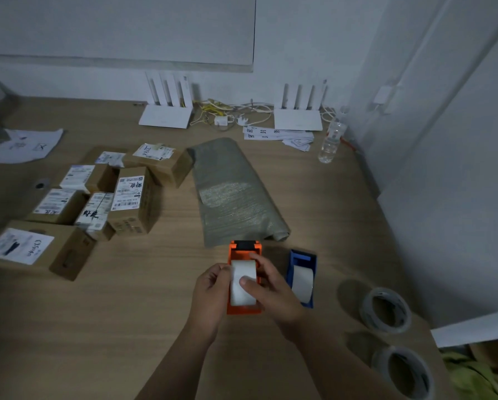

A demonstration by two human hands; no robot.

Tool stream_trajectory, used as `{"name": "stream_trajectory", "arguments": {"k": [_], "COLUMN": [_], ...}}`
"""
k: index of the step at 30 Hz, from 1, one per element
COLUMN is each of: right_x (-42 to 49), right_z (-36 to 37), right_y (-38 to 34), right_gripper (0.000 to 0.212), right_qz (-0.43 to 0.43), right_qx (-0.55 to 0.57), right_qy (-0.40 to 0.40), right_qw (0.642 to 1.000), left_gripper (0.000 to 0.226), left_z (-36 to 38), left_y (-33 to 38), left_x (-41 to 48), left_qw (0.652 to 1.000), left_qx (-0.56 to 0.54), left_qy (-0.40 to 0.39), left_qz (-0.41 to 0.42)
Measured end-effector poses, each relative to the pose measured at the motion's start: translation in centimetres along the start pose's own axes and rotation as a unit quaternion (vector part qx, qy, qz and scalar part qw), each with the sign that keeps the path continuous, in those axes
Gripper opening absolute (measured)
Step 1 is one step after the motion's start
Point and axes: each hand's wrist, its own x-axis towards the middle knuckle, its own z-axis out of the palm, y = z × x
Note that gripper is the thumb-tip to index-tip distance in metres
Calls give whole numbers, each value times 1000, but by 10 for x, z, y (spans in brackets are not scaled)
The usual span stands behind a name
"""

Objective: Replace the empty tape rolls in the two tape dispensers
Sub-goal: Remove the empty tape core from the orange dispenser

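One wide-angle view from a camera worn on the person's head, looking forward and steeply down over a wooden table (144, 313). The lens bends straight lines near the frame edges. Both forearms enter from the bottom centre, and the left hand (210, 295) and right hand (273, 293) sit just below the middle of the frame, the nearest things to the camera. The table recedes toward a pale wall (314, 39) filling the upper part of the frame. A second wall (458, 168) runs down the right side. No other view is given.
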Motion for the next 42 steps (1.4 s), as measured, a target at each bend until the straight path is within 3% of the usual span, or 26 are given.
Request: {"name": "stream_trajectory", "arguments": {"k": [14, 25, 33, 39, 42], "right_x": [-11, -1, 16, 54, 72], "right_z": [-32, -134, -215, -259, -267], "right_y": [-7, -20, -58, -60, -57], "right_gripper": [45, 61, 58, 76, 76], "right_qz": [1, 7, -10, 31, 57], "right_qx": [12, 34, -122, -311, -408], "right_qy": [38, 167, 291, 272, 265], "right_qw": [999, 985, 949, 910, 872], "left_gripper": [34, 34, 29, 32, 33], "left_z": [5, 18, 19, 27, 26], "left_y": [-4, -6, -17, -22, -25], "left_x": [10, 22, 26, 24, 28], "left_qw": [1000, 999, 999, 999, 999], "left_qx": [28, 31, 37, 33, 34], "left_qy": [10, 29, 26, 25, 29], "left_qz": [11, 15, 20, 31, 30]}}
